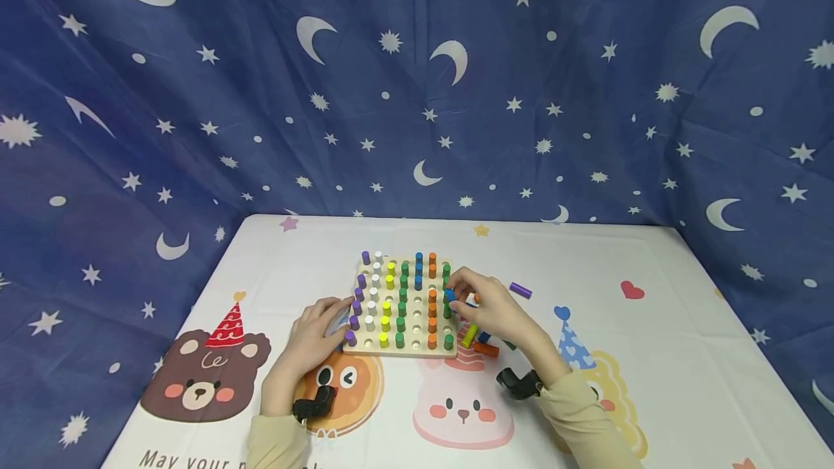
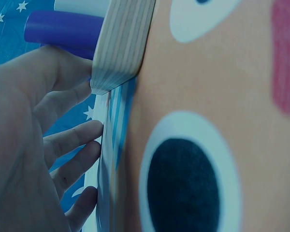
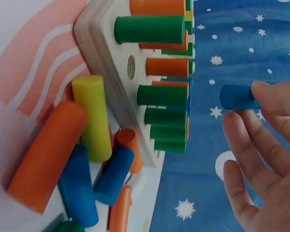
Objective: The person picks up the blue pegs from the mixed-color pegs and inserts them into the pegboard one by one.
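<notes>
In the head view, six purple pegs (image 1: 356, 307), six white pegs (image 1: 373, 294), five yellow pegs (image 1: 385, 323) and three blue pegs (image 1: 418, 270) are seen standing in one pegboard (image 1: 417, 352); over its right side, one pinched blue peg (image 1: 449, 296) is held by the right hand (image 1: 490, 304). In the left wrist view, the board's edge is touched by the left hand (image 2: 34, 111), its fingers loosely spread, nothing grasped. In the right wrist view, two loose blue pegs (image 3: 115, 176) are distinguished beside the board; one loose purple peg (image 1: 520, 289) is shown only from the head.
</notes>
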Available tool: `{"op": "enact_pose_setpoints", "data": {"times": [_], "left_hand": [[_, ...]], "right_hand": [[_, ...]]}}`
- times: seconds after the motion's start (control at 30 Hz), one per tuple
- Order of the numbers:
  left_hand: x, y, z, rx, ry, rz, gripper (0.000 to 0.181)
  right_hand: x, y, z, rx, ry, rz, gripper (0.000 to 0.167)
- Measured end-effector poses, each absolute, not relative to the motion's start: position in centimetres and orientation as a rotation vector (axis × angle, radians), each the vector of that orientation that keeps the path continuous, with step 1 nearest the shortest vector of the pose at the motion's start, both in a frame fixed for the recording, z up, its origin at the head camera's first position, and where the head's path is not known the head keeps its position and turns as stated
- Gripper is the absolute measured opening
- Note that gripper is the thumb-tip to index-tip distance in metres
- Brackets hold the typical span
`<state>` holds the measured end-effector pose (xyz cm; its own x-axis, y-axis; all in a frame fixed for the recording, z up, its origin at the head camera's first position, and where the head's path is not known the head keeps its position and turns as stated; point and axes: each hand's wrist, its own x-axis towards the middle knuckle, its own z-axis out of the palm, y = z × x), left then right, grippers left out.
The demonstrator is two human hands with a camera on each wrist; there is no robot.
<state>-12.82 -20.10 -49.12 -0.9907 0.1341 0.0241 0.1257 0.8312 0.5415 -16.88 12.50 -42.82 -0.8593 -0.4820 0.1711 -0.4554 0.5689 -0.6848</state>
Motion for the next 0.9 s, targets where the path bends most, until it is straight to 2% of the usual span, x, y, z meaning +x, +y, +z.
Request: {"op": "enact_pose_setpoints", "data": {"times": [0.57, 0.9], "left_hand": [[-12.9, -20.1, -49.1, 0.198, 2.974, 0.896, 0.052], [-12.8, -20.2, -49.2, 0.197, 2.977, 0.894, 0.052]], "right_hand": [[-18.4, 10.4, -42.0, -0.907, 2.712, -1.137, 0.023], [-19.1, 9.5, -42.1, -0.859, 2.688, -1.112, 0.021]]}}
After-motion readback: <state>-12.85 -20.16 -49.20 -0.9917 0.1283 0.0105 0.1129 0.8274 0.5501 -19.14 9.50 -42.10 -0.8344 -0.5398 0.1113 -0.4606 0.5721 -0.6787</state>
